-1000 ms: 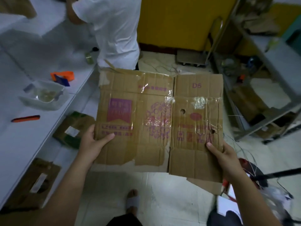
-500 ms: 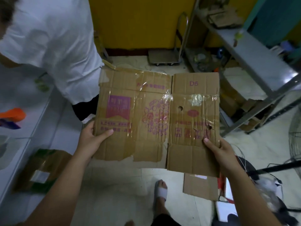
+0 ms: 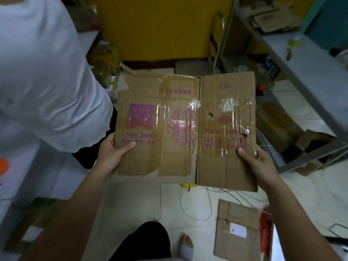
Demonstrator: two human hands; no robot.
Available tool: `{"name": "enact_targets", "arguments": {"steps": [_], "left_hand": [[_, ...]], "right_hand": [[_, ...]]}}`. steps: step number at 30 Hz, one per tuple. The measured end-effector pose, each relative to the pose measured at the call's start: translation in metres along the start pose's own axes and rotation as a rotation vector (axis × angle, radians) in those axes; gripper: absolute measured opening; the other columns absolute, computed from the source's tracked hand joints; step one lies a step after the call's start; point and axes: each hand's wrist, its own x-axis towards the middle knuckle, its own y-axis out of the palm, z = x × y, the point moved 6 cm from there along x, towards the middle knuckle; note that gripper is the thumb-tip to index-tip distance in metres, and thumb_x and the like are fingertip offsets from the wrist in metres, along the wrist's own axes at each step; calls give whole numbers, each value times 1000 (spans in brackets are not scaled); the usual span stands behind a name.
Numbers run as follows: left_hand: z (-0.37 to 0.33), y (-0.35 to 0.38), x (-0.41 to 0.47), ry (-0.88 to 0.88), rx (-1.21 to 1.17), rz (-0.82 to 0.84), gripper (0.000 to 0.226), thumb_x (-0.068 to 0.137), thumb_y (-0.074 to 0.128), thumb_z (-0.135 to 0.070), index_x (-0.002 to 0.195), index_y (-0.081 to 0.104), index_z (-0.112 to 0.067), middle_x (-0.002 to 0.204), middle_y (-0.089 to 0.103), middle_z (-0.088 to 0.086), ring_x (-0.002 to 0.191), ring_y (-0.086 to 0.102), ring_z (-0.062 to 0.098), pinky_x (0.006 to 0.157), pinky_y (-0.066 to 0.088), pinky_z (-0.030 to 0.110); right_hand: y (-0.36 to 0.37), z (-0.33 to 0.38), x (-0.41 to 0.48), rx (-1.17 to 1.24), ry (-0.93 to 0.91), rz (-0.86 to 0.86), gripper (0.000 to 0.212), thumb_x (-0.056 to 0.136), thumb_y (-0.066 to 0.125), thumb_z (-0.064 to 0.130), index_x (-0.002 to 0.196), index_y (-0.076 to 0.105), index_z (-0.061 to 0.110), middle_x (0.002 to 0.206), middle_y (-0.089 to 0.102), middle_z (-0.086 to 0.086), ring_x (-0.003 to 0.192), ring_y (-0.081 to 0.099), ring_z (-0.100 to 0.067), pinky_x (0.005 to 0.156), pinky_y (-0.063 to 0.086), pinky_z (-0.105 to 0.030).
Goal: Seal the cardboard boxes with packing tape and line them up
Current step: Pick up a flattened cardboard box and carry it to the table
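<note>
That flattened box (image 3: 185, 129) is light but floppy and tape-slick, so keep your left hand (image 3: 111, 153) and right hand (image 3: 258, 162) pinching opposite edges.

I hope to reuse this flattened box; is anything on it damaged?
Yes. The flattened box, gripped by the left hand and right hand, has a torn lower-left flap edge, two holes in its right panel and wrinkled old tape.

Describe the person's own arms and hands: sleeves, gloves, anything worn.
The left hand and right hand are bare: no gloves, and no rings show on the fingers. The left forearm and right forearm are bare too, with no sleeve, watch or bracelet in view up to the frame's edge.
</note>
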Motion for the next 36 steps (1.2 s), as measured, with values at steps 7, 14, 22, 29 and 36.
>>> {"name": "enact_targets", "arguments": {"steps": [7,14,22,29,36], "left_hand": [[-24,34,142,27,-39,54,58,75,94,-50,126,71,-38,114,78,-18,101,75,2,80,60,25],[-55,64,290,45,-62,126,44,76,95,-43,115,75,-41,110,80,-15,97,77,5,74,62,23],[-86,111,393,61,-33,207,45,78,94,-39,119,75,-37,112,80,-15,100,76,4,78,61,26],[-97,172,484,9,25,188,37,77,95,-34,108,75,-36,102,81,-17,89,77,3,71,61,25],[-136,277,573,6,126,126,42,80,93,-33,117,74,-32,103,79,-15,92,73,0,78,59,25]], "right_hand": [[12,22,119,9,11,-63,34,85,80,51,116,73,40,112,79,3,99,77,-19,80,59,-39],[34,59,214,21,18,-158,38,86,80,50,120,72,36,115,78,1,101,77,-19,74,62,-30],[29,88,290,51,63,-241,21,91,77,41,112,75,38,112,79,2,99,77,-19,82,60,-40],[1,90,394,38,53,-249,26,93,77,38,118,74,30,111,79,0,103,76,-24,88,60,-44],[-69,91,539,55,38,-173,28,94,76,44,121,73,35,115,78,2,105,76,-21,95,59,-51]]}}
